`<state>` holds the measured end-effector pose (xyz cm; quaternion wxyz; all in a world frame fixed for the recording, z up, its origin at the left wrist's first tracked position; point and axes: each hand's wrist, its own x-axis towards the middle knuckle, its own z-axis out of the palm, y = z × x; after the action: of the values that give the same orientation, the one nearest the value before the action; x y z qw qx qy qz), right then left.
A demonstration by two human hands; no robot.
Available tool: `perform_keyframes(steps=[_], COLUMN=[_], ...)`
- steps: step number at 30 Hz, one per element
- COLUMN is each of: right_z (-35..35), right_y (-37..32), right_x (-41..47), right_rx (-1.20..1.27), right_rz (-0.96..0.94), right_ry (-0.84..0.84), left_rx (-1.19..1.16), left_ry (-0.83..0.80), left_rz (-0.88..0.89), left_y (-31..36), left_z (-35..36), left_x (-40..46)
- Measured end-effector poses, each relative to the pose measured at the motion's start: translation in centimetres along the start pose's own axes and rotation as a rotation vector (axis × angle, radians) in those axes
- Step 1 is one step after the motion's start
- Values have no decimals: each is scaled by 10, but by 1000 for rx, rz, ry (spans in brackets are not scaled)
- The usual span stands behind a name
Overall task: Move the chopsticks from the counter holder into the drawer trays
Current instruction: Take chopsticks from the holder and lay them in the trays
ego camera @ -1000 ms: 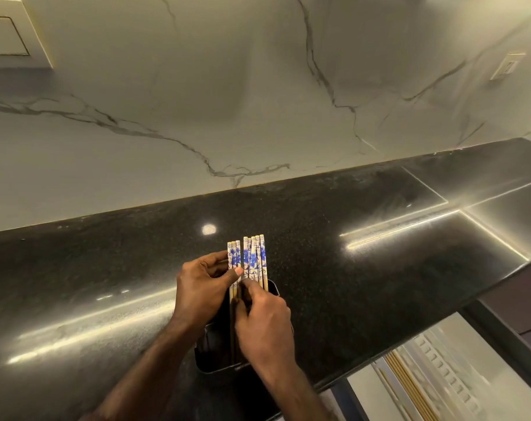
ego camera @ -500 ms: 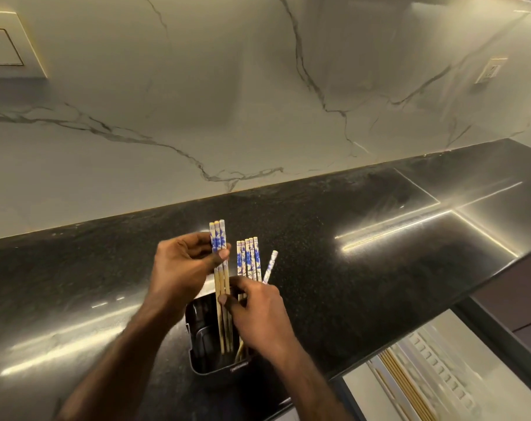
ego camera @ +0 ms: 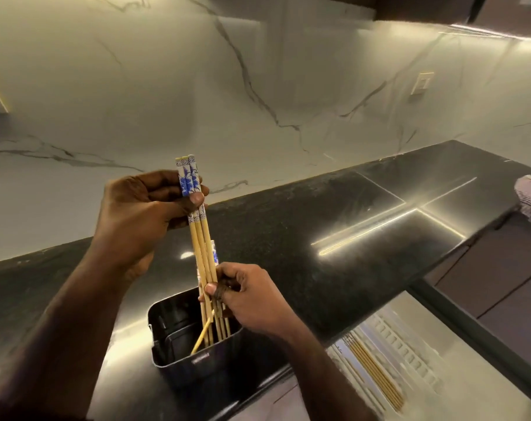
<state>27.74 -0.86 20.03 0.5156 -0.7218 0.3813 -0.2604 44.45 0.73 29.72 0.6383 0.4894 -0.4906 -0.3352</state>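
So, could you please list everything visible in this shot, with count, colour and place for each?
Lifted chopsticks: about three, bamboo with blue-and-white tops, held upright above the holder.
Remaining chopsticks: a few, bamboo, standing in the holder; one leans loose.
Holder: one, black, rectangular, near the counter's front edge.
Counter: one, glossy black.
Backsplash: one, white with grey veins, behind the counter.
Wall plate: one, cream, on the backsplash at right.
Drawer tray: one, pale, open below the counter at lower right.
Chopsticks in tray: several, bamboo, lying side by side.
Left hand: pinching the lifted chopsticks near their tops.
Right hand: gripping the remaining chopsticks at the holder's mouth.
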Motion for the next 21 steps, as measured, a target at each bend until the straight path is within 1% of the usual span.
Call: perform_keyframes(steps=[3, 7, 11, 16, 18, 21], right_z=[-17, -45, -73, -118, -137, -163], right_y=[3, 16, 33, 58, 70, 87], right_x=[-35, -98, -175, -271, -305, -345], right_rx=[-3, -27, -91, -248, -228, -73], right_rz=[2, 25, 56, 58, 101, 189], right_ry=[18, 46, 92, 181, 210, 269], left_rx=[-13, -44, -88, -139, -170, -224], left_ry=[-33, -73, -81, -127, -155, -186], left_rz=[11, -23, -71, -149, -179, -206], left_y=[8, 13, 11, 1, -2, -5], left_z=[26, 70, 123, 198, 233, 280], left_x=[-21, -64, -119, -177, -195, -214])
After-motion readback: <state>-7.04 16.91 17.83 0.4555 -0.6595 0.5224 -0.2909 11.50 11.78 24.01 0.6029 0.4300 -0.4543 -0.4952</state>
